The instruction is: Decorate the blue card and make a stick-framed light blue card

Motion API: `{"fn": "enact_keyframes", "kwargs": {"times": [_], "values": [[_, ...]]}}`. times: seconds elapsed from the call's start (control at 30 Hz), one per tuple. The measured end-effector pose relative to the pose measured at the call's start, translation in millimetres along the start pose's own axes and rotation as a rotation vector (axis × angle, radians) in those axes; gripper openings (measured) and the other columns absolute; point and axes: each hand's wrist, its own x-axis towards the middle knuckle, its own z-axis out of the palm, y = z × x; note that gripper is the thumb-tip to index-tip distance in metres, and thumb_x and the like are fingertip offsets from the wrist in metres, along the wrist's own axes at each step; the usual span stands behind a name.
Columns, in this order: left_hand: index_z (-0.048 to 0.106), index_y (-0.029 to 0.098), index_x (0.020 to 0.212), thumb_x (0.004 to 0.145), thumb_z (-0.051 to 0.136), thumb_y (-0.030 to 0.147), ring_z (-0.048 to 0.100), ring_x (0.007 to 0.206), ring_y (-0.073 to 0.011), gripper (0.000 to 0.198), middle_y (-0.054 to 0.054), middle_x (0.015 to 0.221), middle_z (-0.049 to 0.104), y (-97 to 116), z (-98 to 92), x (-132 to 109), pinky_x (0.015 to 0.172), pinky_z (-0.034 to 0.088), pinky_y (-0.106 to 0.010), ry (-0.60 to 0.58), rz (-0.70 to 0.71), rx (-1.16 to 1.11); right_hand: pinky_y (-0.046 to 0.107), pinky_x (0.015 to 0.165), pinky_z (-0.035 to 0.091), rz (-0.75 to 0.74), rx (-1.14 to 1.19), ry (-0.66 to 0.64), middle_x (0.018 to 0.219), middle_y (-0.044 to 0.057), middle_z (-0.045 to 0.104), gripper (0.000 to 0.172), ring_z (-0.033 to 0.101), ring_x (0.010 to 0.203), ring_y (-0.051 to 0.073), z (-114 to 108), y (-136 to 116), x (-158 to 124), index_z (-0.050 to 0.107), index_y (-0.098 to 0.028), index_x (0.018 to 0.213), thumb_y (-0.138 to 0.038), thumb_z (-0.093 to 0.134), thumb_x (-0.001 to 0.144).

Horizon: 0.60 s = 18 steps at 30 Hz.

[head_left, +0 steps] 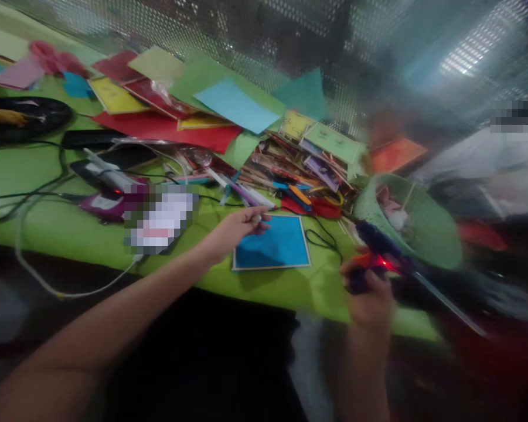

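Observation:
My right hand (371, 296) is wrapped round the handle of a dark glue gun (387, 252) with a glowing red light. A clear glue stick (450, 305) juts from its rear, and its nozzle end points toward the back of the table. Over the upper left part of a blue card (275, 243) with a pale border hovers my left hand (241, 225). Its thumb and fingers are drawn together, with a small whitish spot between them that I cannot make out. The card lies flat near the green table's (325, 287) front edge.
Behind the card, pens, sticks and scissors (334, 196) lie in a heap below coloured sheets (237, 105). A green basket (439, 234) with scraps stands at the right. Leftward are a second, purple glue gun (108, 202), a blurred-out phone-like thing (162, 220) and cables (35, 278).

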Motion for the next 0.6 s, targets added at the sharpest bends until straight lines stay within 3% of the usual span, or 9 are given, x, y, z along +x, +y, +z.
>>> {"fn": "enact_keyframes", "kwargs": {"times": [0.17, 0.33, 0.6], "values": [[0.062, 0.016, 0.128, 0.09, 0.077, 0.026, 0.075, 0.108, -0.0226, 0.043, -0.012, 0.116, 0.078, -4.9, -3.9, 1.3, 0.09, 0.059, -0.034, -0.061, 0.012, -0.074, 0.032, 0.056, 0.047, 0.091, -0.042, -0.221, 0.078, 0.006, 0.076, 0.028, 0.064, 0.063, 0.02, 25.1, -10.6, 17.9, 0.076, -0.021, 0.103, -0.037, 0.075, 0.081], [0.062, 0.016, 0.109, 0.085, 0.085, 0.043, 0.078, 0.093, -0.0207, 0.042, -0.01, 0.105, 0.081, -9.1, -5.5, -1.5, 0.082, 0.061, -0.033, -0.083, 0.085, -0.109, 0.032, 0.059, 0.049, 0.179, -0.194, -0.42, 0.085, 0.007, 0.081, 0.023, 0.063, 0.061, 0.017, 44.9, -11.7, 31.2, 0.08, -0.021, 0.104, -0.036, 0.075, 0.087], [0.067, 0.015, 0.118, 0.084, 0.087, 0.043, 0.076, 0.08, -0.015, 0.049, -0.002, 0.089, 0.078, -11.6, -10.4, -3.4, 0.085, 0.064, -0.031, -0.022, 0.079, -0.129, 0.027, 0.057, 0.044, 0.227, -0.184, -0.513, 0.081, 0.005, 0.081, 0.021, 0.055, 0.056, 0.012, 60.4, 8.9, 34.8, 0.082, -0.023, 0.102, -0.038, 0.075, 0.089]]}}
